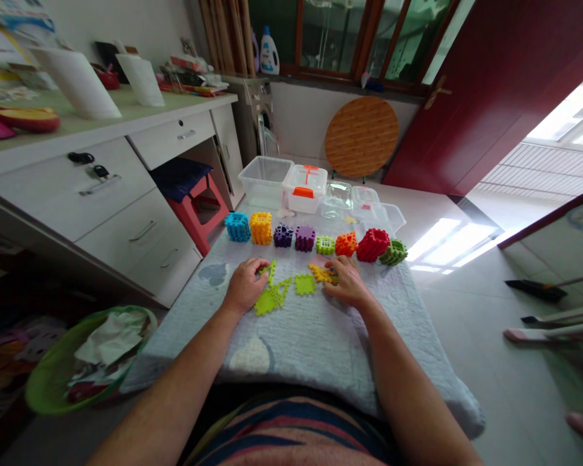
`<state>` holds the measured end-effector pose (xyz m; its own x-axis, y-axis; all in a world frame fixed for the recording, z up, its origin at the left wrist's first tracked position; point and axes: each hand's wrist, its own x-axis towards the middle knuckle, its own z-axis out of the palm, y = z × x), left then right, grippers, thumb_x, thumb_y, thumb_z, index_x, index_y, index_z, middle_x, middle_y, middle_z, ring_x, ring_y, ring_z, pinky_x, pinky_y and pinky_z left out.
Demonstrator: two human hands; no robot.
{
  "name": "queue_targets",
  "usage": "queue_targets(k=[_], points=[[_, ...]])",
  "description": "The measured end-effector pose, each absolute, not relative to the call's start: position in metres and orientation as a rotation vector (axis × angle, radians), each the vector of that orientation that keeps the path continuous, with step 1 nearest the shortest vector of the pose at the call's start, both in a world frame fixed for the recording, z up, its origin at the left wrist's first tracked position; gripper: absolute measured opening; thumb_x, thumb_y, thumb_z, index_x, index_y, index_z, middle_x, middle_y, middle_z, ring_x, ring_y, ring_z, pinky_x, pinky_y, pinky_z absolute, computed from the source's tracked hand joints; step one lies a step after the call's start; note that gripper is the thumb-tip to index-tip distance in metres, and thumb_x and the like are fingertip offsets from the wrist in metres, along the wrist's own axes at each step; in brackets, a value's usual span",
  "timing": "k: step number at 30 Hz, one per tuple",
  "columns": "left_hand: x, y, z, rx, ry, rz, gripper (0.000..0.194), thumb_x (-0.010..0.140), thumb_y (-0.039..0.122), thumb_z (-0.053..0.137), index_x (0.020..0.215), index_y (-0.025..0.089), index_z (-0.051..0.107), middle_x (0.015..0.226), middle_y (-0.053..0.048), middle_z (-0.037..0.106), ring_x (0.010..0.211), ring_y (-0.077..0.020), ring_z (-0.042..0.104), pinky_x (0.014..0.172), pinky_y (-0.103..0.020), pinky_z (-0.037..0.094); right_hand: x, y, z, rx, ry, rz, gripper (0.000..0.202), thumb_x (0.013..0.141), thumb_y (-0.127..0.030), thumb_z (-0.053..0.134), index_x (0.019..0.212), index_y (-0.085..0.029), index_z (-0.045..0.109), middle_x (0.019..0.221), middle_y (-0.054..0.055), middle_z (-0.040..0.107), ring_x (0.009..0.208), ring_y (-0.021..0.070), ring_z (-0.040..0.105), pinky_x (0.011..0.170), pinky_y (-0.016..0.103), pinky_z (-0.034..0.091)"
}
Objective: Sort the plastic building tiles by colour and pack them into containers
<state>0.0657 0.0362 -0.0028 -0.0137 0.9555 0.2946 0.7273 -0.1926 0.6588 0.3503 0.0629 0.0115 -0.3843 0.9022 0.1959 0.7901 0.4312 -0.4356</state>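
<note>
My left hand (245, 283) is on the cloth, its thumb and fingertips closed on the edge of a lime green triangular piece (272, 274). Just below it lie a lime green square piece (266, 301) and another lime triangular piece (284, 291). A separate lime square (305, 284) lies flat between the hands. My right hand (346, 282) has its thumb and fingers around a small group of yellow pieces (319, 273); its fingers partly hide them. Behind the hands stands a row of block stacks, among them blue (238, 227), yellow-orange (261, 228), purple (305, 238) and red (373, 245).
Behind the row are an open clear bin (266, 184), a clear box with orange latches (305, 191) and clear lids (339, 196). A red stool (201, 217) and a desk (107, 194) stand left, with a green basket (53, 382) below. The cloth-covered table (311, 343) ends near my body.
</note>
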Motion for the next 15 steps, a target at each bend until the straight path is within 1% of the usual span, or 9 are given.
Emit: queue_targets(k=[3, 7, 12, 15], points=[[0.066, 0.036, -0.004, 1.960, 1.757, 1.020, 0.022, 0.077, 0.021, 0.052, 0.095, 0.018, 0.064, 0.098, -0.007, 0.067, 0.096, -0.0226, 0.062, 0.090, -0.036, 0.049, 0.353, 0.063, 0.009, -1.452, -2.299, 0.392, 0.030, 0.073, -0.025, 0.065, 0.102, -0.018, 0.064, 0.100, 0.008, 0.057, 0.098, 0.0232, 0.051, 0.091, 0.036, 0.038], [0.065, 0.037, -0.005, 1.968, 1.754, 1.013, 0.023, 0.077, 0.021, 0.052, 0.096, 0.018, 0.064, 0.099, -0.008, 0.067, 0.096, -0.0228, 0.062, 0.091, -0.037, 0.049, 0.352, 0.063, 0.006, -1.439, -2.270, 0.390, 0.028, 0.076, -0.027, 0.066, 0.103, -0.018, 0.065, 0.101, 0.008, 0.058, 0.097, 0.0226, 0.051, 0.089, 0.035, 0.039], [0.065, 0.037, -0.005, 1.964, 1.747, 1.017, 0.023, 0.077, 0.021, 0.051, 0.096, 0.017, 0.064, 0.099, -0.008, 0.067, 0.096, -0.0229, 0.062, 0.092, -0.037, 0.049, 0.348, 0.065, 0.001, -1.423, -2.220, 0.413, 0.021, 0.076, -0.022, 0.064, 0.097, -0.018, 0.066, 0.095, 0.007, 0.059, 0.092, 0.0214, 0.052, 0.085, 0.034, 0.039], [0.065, 0.037, -0.004, 1.967, 1.742, 1.024, 0.023, 0.077, 0.020, 0.051, 0.096, 0.017, 0.064, 0.099, -0.008, 0.067, 0.097, -0.0230, 0.062, 0.092, -0.037, 0.048, 0.344, 0.066, 0.000, -1.398, -2.178, 0.439, 0.020, 0.077, -0.024, 0.064, 0.097, -0.018, 0.066, 0.094, 0.007, 0.061, 0.090, 0.0209, 0.053, 0.083, 0.033, 0.040]])
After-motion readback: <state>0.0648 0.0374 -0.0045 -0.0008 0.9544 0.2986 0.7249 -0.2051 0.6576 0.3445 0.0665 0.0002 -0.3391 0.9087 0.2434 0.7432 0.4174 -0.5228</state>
